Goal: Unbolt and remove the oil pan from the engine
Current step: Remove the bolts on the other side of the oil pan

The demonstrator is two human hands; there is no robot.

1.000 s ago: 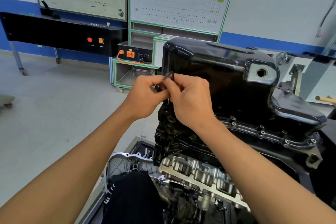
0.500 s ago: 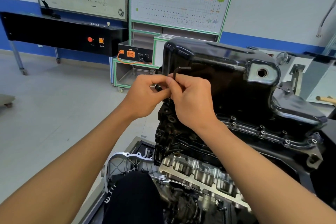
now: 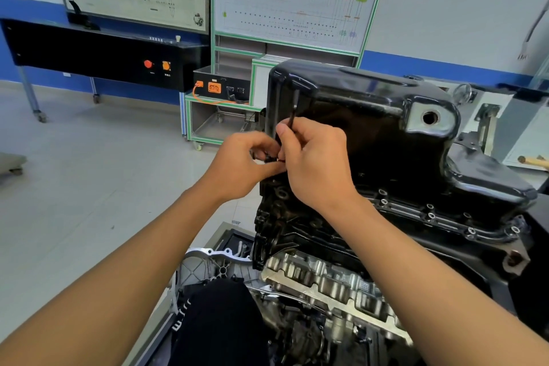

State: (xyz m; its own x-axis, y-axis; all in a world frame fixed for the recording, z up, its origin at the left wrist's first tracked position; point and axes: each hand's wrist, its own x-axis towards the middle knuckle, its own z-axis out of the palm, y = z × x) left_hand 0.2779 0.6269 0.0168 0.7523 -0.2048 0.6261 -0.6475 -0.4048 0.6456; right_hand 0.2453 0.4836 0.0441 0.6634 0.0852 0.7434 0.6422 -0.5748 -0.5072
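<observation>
Pale grey tiled floor (image 3: 89,202) carries everything. Black console bench (image 3: 98,52) on castered metal legs stands on it, far left. Green-framed trolley (image 3: 208,125) on castors beside it, orange-socketed box (image 3: 221,88) on its shelf. Low wheeled dolly (image 3: 12,162) at left edge.

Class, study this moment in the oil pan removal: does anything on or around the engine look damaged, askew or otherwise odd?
One oddity: the drain hole in the black oil pan is open, with no plug in it, and bare metal shows around it. The pan sits level on the engine. Both hands, left hand and right hand, work a small black hex key at its corner.
</observation>
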